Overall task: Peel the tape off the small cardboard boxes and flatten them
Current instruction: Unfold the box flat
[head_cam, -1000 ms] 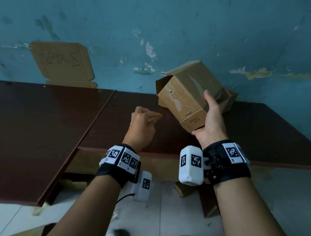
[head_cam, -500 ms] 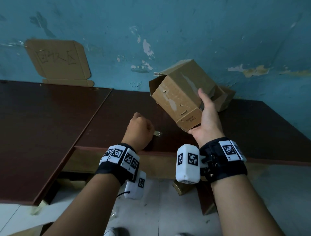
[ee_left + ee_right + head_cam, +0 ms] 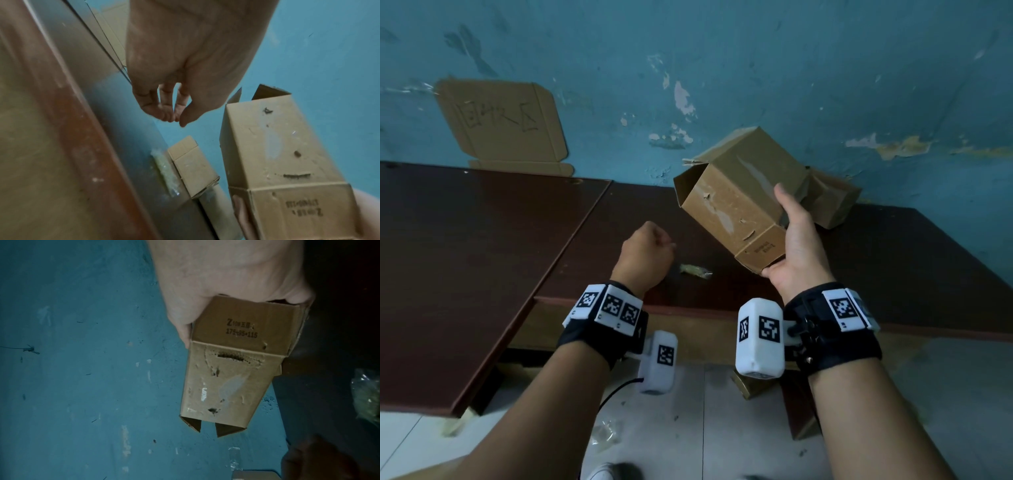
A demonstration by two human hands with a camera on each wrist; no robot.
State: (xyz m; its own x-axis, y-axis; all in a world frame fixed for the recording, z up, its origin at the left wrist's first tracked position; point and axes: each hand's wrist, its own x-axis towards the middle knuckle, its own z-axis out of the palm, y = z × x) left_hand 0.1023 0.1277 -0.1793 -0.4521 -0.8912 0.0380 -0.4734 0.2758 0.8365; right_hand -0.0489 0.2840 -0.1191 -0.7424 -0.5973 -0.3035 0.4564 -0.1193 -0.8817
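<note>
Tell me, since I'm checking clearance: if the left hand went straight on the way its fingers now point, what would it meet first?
Probably the wad of peeled tape on the dark table, just ahead of the left hand; depth is unclear, so the fingertips might meet bare table first.

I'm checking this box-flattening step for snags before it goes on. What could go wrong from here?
1. The right hand alone holds the open box tilted in the air; flattening it one-handed might let it slip or tear.
2. The wad of peeled tape lies loose on the table near the left hand; it could stick to a hand or to cardboard.
3. The second box by the wall could get knocked.
</note>
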